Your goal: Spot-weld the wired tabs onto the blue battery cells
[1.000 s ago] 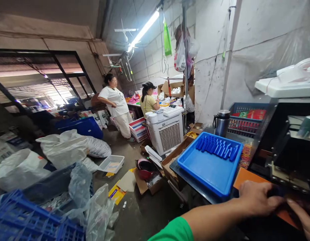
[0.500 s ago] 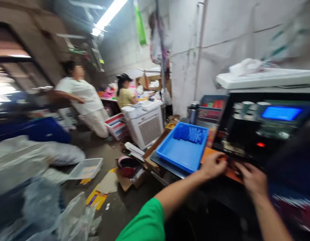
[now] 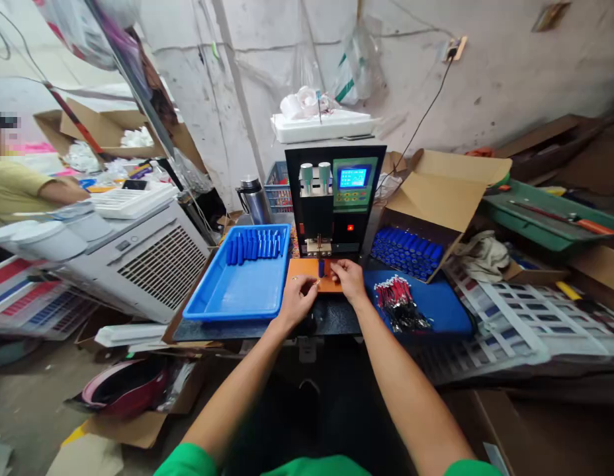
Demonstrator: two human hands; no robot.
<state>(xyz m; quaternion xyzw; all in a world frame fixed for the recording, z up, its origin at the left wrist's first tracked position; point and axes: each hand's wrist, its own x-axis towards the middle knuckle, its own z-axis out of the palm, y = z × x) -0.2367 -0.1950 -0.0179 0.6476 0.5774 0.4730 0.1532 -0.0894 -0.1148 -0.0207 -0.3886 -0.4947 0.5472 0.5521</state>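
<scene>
A: So, where's the blue cell (image 3: 321,268) in this one? All I see is hands.

B: Dead centre. It looks upright on the orange plate (image 3: 302,268), right under the tips of the black welder (image 3: 331,198). The right hand (image 3: 349,281) is on the cell's right side with its fingertips pinched on it. The left hand (image 3: 297,301) sits just beside it, near left, fingers curled in over the plate's near edge. Honestly can't tell if that one's gripping anything, it's too small to make out.

A: Are the hands touching each other?

B: Nope. They're close together with a small gap, and the cell is at the far end of that gap.

A: And the rest of the bench?

B: Left of the plate there's a blue tray (image 3: 242,291) with a row of tray cells (image 3: 255,246) lined up along its far end. Right of the welder, an open cardboard box (image 3: 450,192) lies on its side with boxed cells (image 3: 406,251) stacked inside. Nearer than that, a wire bundle (image 3: 399,301) of red and black leads lies on a blue mat (image 3: 446,311), just right of the right hand. A steel flask (image 3: 255,198) stands beyond the tray. There's a white air cooler (image 3: 143,254) off to the left, and a co-worker's yellow sleeve (image 3: 19,188) at the far left edge.
</scene>
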